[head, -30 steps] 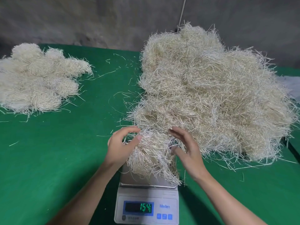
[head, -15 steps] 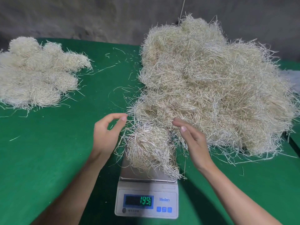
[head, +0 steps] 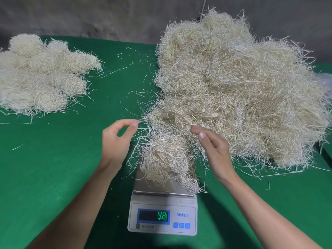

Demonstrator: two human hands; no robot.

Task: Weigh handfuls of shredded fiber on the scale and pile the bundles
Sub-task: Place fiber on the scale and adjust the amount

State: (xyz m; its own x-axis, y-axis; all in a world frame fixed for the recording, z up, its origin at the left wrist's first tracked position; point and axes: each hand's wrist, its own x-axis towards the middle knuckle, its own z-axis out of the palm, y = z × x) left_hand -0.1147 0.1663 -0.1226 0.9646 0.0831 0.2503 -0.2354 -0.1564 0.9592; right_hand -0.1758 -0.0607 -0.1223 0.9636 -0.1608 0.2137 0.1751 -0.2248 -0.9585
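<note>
- Step in hand: weighing. A handful of pale, straw-coloured shredded fiber (head: 167,159) lies on the steel pan (head: 143,186) of the white digital scale (head: 162,229), which stands at the middle of the table's near edge. Some strands hang over the pan's right side.
- The green display (head: 162,215) seems to read 9.8; the last mark is unclear.
- The left hand (head: 116,141) hovers just left of the handful. It is loosely cupped with thumb and forefinger apart and grips nothing, though stray strands may brush the fingertip.
- The right hand (head: 213,148) hovers just right of the handful, fingers nearly straight and relaxed, and is empty.
- Judgement: both hands are off the load so that the reading can settle.
- Next move, as judged: check the figure. If it is off, pull strands away or add a pinch from the large loose heap of fiber (head: 233,90) behind the scale, on the table's right half. If it is right, gather the handful with both hands, overhanging strands included, and carry it to the pile of rounded fiber bundles (head: 39,74) at the far left corner.
- Surface: a green felt-like table cover (head: 53,168), with loose strands scattered between the heap and the pile.
- Room: a rough grey wall (head: 89,15) runs behind the far edge.
</note>
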